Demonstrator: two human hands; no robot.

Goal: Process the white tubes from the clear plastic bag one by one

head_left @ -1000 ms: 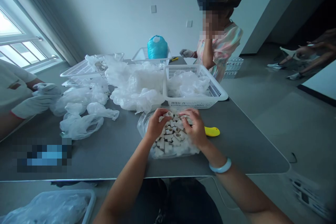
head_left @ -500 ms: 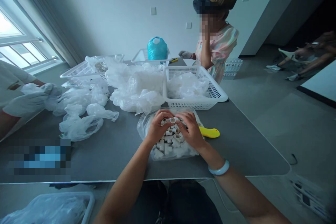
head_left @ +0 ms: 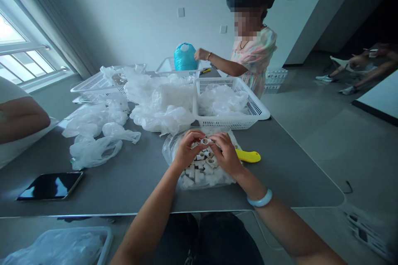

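Between my two hands is a white plastic pipe fitting (head_left: 205,141), its round opening facing me. My left hand (head_left: 189,148) pinches it from the left, and my right hand (head_left: 225,154) grips it from the right with the fingers curled over. Right below lies a clear plastic bag (head_left: 169,149) spread on the table, with many loose white pipe fittings (head_left: 199,174) on it, several of them tee-shaped. A yellow handle (head_left: 249,156) pokes out beside my right hand; its other end is hidden behind that hand.
White baskets (head_left: 231,123) and heaps of clear plastic bags (head_left: 161,99) stand across the grey table (head_left: 124,190). A tablet or phone (head_left: 49,185) lies at left. A co-worker (head_left: 253,49) reaches toward a blue bag (head_left: 185,57); another person's arm (head_left: 23,118) is at left.
My hands stay nearly in place, the fitting slightly turned. The far co-worker's hand has moved from the face to the blue bag. At left, the gloved hands have gone from the bags.
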